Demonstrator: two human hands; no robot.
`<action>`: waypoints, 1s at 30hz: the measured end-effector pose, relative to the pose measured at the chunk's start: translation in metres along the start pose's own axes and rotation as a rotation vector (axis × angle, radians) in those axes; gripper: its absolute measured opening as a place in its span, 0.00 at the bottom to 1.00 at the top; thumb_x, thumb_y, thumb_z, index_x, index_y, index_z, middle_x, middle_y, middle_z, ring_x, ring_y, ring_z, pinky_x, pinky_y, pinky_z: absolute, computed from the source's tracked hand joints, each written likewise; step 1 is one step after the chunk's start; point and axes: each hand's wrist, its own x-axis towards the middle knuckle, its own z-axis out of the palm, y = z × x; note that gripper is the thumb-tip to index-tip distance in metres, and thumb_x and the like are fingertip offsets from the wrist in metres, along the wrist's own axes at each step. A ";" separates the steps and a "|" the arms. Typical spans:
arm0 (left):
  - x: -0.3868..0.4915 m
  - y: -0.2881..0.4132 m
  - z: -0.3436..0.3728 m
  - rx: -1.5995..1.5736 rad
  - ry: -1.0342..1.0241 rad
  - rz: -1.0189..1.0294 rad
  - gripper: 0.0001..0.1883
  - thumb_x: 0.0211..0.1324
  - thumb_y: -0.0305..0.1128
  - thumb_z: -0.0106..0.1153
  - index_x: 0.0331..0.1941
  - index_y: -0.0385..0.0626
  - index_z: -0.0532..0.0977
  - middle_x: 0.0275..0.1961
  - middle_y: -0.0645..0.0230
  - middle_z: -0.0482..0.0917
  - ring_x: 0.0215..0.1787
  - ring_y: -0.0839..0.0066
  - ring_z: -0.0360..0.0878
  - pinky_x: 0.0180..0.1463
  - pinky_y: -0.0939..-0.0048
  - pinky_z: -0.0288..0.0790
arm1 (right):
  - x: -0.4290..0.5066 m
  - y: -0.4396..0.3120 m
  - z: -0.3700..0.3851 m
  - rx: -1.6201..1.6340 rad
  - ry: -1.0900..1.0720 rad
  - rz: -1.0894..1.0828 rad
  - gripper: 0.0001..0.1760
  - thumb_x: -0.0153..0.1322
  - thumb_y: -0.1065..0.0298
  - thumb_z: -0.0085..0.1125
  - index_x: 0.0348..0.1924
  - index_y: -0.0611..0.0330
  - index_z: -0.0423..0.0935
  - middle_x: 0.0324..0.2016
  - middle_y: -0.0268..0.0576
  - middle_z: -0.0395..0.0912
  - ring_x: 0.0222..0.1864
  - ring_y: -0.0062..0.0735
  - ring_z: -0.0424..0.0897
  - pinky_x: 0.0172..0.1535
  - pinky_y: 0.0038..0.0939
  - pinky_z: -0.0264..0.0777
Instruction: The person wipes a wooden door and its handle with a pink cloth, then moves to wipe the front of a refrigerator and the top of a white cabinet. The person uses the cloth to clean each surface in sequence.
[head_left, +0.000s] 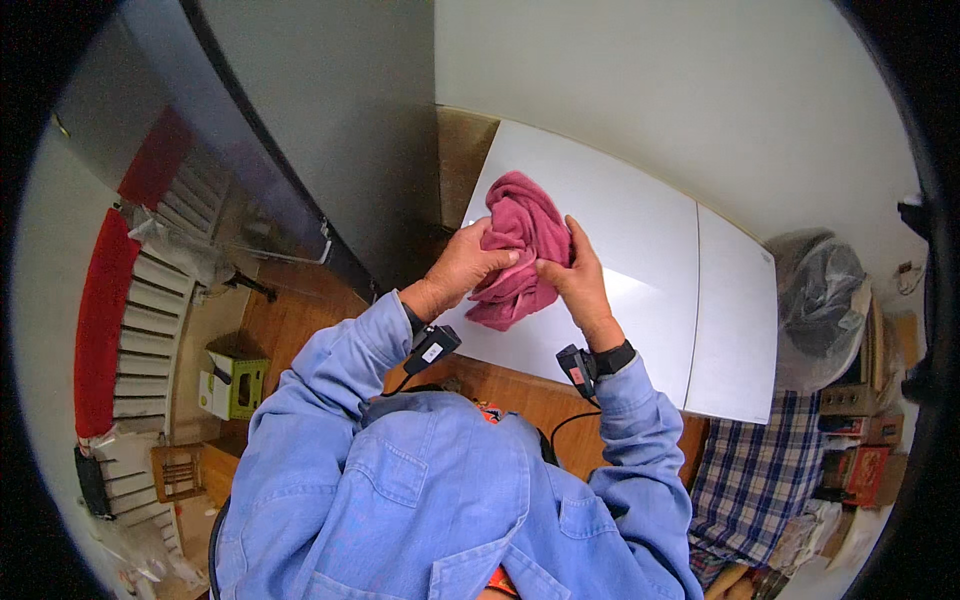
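A bunched pink-red cloth (525, 232) is held up in front of me between both hands. My left hand (469, 262) grips its left side, with the thumb pressed on the front folds. On the right side, my right hand (579, 274) holds it with the thumb on the front and the fingers along the outer edge. Some fingers of each hand are hidden behind the fabric. Below the cloth lies the glossy white top (645, 322) of a cabinet or appliance, with a seam near its right end.
A dark grey tall panel (360, 135) rises at the left of the white top. Further left stand a white radiator (150, 337) with a red cover (103, 322) and a green-white box (244, 386). To the right are a plastic-wrapped object (821, 307) and a plaid cloth (757, 472).
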 end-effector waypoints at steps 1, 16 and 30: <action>0.003 0.000 -0.001 0.040 0.028 0.066 0.27 0.59 0.26 0.66 0.63 0.38 0.70 0.54 0.62 0.82 0.54 0.74 0.80 0.61 0.71 0.74 | 0.002 0.007 -0.002 0.150 0.035 0.040 0.44 0.68 0.75 0.64 0.74 0.70 0.53 0.60 0.56 0.73 0.58 0.38 0.77 0.60 0.32 0.73; 0.087 -0.065 -0.013 1.060 0.089 0.144 0.31 0.50 0.41 0.70 0.57 0.39 0.71 0.49 0.46 0.81 0.53 0.45 0.79 0.59 0.53 0.73 | 0.033 0.098 -0.035 -0.952 0.200 0.086 0.28 0.66 0.53 0.67 0.53 0.61 0.77 0.43 0.58 0.80 0.50 0.61 0.79 0.48 0.53 0.77; 0.055 -0.032 -0.033 0.826 -0.102 0.173 0.20 0.49 0.26 0.66 0.50 0.46 0.77 0.50 0.64 0.80 0.52 0.67 0.79 0.54 0.61 0.73 | -0.026 0.064 -0.088 -0.603 -0.151 -0.373 0.28 0.62 0.90 0.51 0.50 0.54 0.85 0.59 0.47 0.78 0.61 0.49 0.76 0.59 0.39 0.75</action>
